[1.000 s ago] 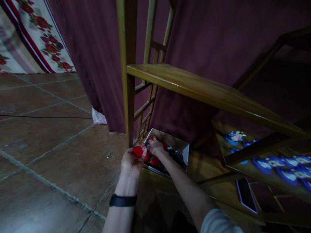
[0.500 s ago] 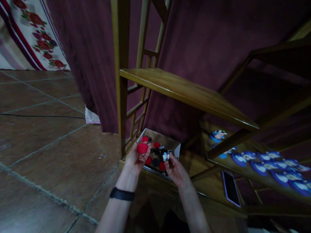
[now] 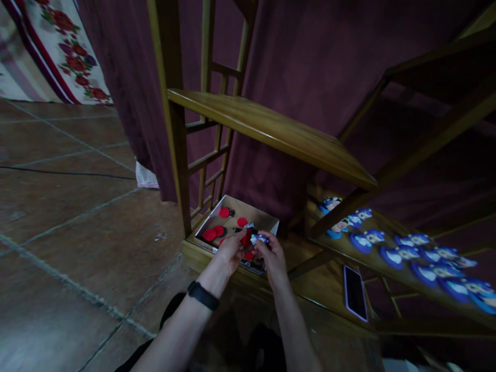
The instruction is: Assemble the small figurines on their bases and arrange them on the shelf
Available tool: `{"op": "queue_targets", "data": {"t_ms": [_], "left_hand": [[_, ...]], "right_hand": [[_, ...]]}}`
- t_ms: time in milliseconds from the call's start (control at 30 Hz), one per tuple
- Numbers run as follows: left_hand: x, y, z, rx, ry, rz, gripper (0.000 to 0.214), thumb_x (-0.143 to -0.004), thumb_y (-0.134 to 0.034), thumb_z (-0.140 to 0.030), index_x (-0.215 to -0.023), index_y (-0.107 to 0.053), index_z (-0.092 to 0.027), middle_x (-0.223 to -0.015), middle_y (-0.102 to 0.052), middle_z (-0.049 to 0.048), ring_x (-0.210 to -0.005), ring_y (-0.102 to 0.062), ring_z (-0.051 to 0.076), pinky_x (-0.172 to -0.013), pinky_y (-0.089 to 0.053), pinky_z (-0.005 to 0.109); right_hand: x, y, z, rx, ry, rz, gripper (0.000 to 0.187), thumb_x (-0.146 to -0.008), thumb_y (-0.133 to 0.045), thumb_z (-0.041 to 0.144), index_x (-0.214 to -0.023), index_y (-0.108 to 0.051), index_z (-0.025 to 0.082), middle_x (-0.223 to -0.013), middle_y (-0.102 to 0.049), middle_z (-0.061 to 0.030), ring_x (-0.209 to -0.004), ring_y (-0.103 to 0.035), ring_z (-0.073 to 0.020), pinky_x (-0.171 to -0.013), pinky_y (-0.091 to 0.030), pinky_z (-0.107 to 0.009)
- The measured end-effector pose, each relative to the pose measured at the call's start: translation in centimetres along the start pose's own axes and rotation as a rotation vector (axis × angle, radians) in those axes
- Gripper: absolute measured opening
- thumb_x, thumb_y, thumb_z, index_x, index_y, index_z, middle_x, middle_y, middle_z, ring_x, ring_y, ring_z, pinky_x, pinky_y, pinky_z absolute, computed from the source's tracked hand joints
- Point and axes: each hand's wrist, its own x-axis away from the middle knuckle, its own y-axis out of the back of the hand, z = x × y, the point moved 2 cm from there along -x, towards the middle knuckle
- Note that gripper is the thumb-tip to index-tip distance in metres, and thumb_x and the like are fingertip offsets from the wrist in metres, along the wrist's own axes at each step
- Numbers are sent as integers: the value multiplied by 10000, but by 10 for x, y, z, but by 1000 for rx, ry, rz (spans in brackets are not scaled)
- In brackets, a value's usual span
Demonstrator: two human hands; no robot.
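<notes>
My left hand [image 3: 230, 251] is over the open box, its fingers closed on a red disc [image 3: 245, 239]. Opposite it, my right hand [image 3: 273, 254] pinches a small blue-and-white figurine [image 3: 259, 238] between thumb and fingers. The figurine and the disc are close together; whether they touch, I cannot tell. Beneath both hands, the shallow white-sided box [image 3: 259, 210] holds several red discs, a dark one and small dark figures. My hands hide part of its contents.
The box stands on the low wooden shelf [image 3: 315, 279], under a higher shelf board [image 3: 267, 126]. To the right, several blue-based figurines [image 3: 399, 254] line another shelf, with a phone [image 3: 355, 293] below them. A wooden post [image 3: 170, 124] rises at the left, before a purple curtain [image 3: 127, 77].
My left hand has turned over and carried the red disc right, up to the figurine in my right hand. The view has shifted slightly, and more red discs in the box now show.
</notes>
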Motion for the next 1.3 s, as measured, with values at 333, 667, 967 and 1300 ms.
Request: {"op": "queue_targets", "data": {"t_ms": [333,667,967,1300], "left_hand": [[4,-13,17,6,27,76,128,-791,-474,-111,-700,-563,-121,-610,-590,30,-516,-556,113,-546,-511,245],[1,-4,10,-19,-46,71,124,-777,-584,-213,-709,-603,-111,-635,-630,64,-575,-607,148,-578,-517,273],[5,-4,9,-5,-44,85,162,-808,-511,-166,-676,-593,-119,-624,-630,60,-554,-604,142,-566,-519,262],[5,0,7,-16,-31,110,78,-754,-601,-127,-685,-611,-93,-633,-643,91,-575,-628,151,-583,-526,260]], "right_hand": [[-9,15,-9,362,156,-102,297,-724,-556,364,-978,-582,213,-900,-653,-17,-790,-600,-171,-699,-483,-285],[-9,8,-10,456,190,-107,306,-744,-528,370,-1004,-573,214,-897,-654,-22,-784,-609,-171,-697,-480,-277],[-11,8,-10,494,173,-128,326,-747,-513,380,-1019,-571,210,-920,-658,-31,-756,-607,-168,-669,-479,-271],[-11,8,-12,457,204,-135,335,-746,-516,403,-1012,-574,208,-847,-661,-28,-741,-608,-173,-657,-491,-282]]}}
